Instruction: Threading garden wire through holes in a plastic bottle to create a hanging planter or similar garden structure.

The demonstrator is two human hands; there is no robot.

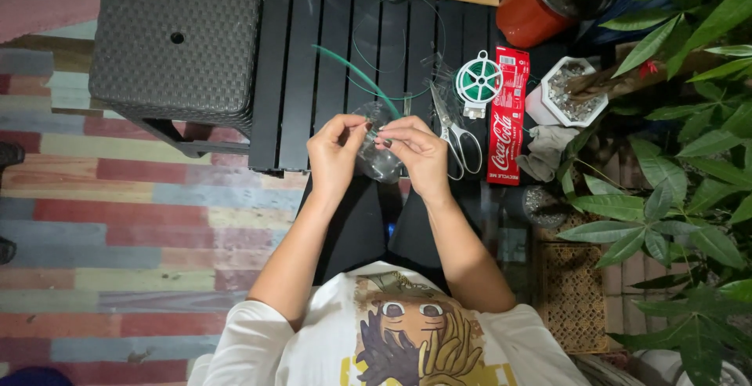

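A dark slatted counter (313, 81) fills the middle of the view, with a grey woven stool (174, 41) at its left and leafy plants (674, 174) at its right; on the counter lie a red can box (507, 116), a green wire spool (479, 81) and scissors (454, 131); over its near edge the left hand (335, 155) and right hand (415, 151) each pinch a clear plastic piece (376, 159) between thumb and fingertips; a thin green wire (352, 69) arcs away from it.
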